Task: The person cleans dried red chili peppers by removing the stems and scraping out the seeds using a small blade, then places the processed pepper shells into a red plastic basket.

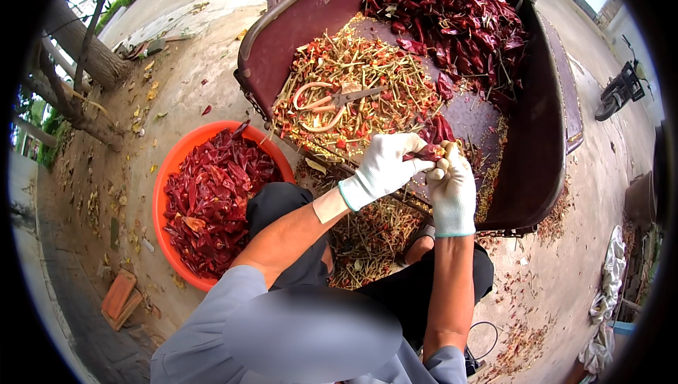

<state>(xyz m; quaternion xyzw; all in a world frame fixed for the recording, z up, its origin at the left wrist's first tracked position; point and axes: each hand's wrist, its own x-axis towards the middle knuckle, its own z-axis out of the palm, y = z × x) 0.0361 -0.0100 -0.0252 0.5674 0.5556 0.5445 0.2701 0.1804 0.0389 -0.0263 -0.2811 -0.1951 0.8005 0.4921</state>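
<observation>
Both my hands wear white knit gloves and meet over the near edge of a dark maroon cart bed. My left hand pinches a dried red chili pepper between thumb and fingers. Close against it, my right hand has its fingers curled at the other end of the same pepper. More dried chilies are heaped at the far right of the bed. Left of my hands spreads a pile of cut stems and seeds, with scissors with pale looped handles lying on it.
An orange basin full of red chilies stands on the ground by my left knee. Stem scraps litter the ground between my feet. Bricks lie at lower left, tree trunks rise behind, and a parked two-wheeler is far right.
</observation>
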